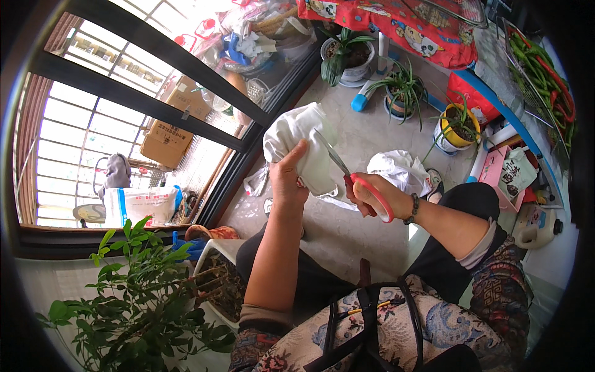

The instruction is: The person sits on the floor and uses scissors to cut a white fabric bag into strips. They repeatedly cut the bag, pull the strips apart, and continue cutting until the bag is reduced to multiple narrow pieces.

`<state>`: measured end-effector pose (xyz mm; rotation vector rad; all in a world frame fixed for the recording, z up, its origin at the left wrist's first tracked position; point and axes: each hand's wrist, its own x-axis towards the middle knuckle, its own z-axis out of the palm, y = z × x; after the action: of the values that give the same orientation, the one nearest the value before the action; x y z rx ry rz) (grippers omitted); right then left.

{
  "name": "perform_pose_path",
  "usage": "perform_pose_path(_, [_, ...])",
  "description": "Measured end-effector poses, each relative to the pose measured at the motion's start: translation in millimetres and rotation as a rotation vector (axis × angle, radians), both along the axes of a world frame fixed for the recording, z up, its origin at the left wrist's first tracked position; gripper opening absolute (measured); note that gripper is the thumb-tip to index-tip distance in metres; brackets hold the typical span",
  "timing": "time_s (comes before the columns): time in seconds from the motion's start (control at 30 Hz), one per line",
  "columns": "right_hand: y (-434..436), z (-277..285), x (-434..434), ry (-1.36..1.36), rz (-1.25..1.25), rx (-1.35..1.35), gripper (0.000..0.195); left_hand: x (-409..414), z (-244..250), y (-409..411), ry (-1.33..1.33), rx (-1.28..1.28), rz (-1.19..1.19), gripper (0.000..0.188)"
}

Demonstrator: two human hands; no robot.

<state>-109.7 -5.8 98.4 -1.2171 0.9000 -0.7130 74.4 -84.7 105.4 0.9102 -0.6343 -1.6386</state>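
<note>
My left hand grips a bunched white cloth by its lower edge, thumb on top. My right hand holds a pair of scissors with red handles, the metal blades pointing up and left. The blade tips lie at the right part of the cloth; whether they cut into it I cannot tell. A strip of white fabric trails below, near the right hand. Another crumpled white cloth lies on the floor beyond the right hand, and a smaller white piece lies left of my left hand.
Potted plants stand on the tiled floor ahead. A leafy plant fills the lower left, by a black-framed glass door. On the right are a pink box, a beige jug and a basket of green and red peppers.
</note>
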Motion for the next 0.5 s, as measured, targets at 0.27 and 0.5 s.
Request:
perform_pose_path(0.27, [-1.8, -5.3, 1.2, -0.050, 0.012, 0.000, 0.066, -0.2, -6.8, -0.5, 0.023, 0.072, 0.021, 0.025])
perform_pose_path(0.5, [-2.2, -7.0, 4.8, -0.104, -0.018, 0.033, 0.061, -6.2, -7.2, 2.8, -0.015, 0.014, 0.094, 0.028])
